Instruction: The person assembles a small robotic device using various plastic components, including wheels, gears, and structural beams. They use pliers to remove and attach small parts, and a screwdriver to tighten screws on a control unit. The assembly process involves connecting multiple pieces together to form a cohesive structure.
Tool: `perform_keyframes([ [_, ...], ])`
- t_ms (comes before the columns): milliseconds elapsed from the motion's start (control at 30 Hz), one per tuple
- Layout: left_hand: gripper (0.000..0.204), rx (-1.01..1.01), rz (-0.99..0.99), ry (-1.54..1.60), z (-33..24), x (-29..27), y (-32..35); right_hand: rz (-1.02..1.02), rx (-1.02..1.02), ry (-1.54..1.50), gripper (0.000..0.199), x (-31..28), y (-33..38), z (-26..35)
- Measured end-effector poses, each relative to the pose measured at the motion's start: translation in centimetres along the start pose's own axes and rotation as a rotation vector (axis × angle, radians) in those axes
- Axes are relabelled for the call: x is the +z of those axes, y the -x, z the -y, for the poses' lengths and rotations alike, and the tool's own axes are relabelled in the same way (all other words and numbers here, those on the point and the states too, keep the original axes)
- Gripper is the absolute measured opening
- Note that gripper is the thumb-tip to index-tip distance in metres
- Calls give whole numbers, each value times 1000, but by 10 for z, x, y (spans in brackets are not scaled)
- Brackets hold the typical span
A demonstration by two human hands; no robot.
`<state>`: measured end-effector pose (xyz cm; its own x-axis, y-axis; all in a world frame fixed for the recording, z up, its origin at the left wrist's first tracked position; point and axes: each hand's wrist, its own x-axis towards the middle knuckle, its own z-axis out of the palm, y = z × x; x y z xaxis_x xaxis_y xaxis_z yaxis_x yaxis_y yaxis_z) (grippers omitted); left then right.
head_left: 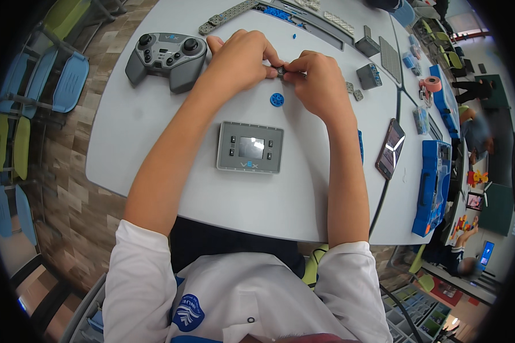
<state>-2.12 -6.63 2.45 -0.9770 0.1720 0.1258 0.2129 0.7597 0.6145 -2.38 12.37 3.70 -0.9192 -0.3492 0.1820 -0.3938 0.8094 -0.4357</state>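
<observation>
Both my hands meet over the white table (212,197) with their fingertips pinched together. A small dark grey piece (280,70) is between them, mostly covered, so its exact kind is unclear. My left hand (243,60) grips it from the left and my right hand (315,74) from the right. Just below the fingers lies a round blue wheel-like part (277,99). Nearer to me rests a grey control brick (250,147) with a small screen and buttons. A grey game-style controller (167,57) with two thumbsticks sits left of my left hand.
At the back are a grey tray (326,33) with blue pieces and a jointed grey beam (226,16). Right of my hands stand a grey block-shaped part (369,76) and a phone (391,150). A blue case (432,188) lies farther right. Chairs (70,83) line the left.
</observation>
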Motion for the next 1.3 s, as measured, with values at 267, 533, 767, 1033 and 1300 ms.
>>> perform_keyframes([
  [267,23,-25,73,-28,-2,-6,-4,30,-15,-10,14,-1,-4,0],
  [533,18,101,59,-32,9,-8,5,57,-5,-75,15,-5,0,-3],
  [767,4,291,-89,-136,8,-2,4,-29,-149,-27,16,-3,3,2],
  [1033,11,436,-148,-229,13,13,2,-105,-164,-18,12,13,6,8],
  [1300,14,473,-213,-258,18,27,0,-158,-176,184,3,20,9,15],
])
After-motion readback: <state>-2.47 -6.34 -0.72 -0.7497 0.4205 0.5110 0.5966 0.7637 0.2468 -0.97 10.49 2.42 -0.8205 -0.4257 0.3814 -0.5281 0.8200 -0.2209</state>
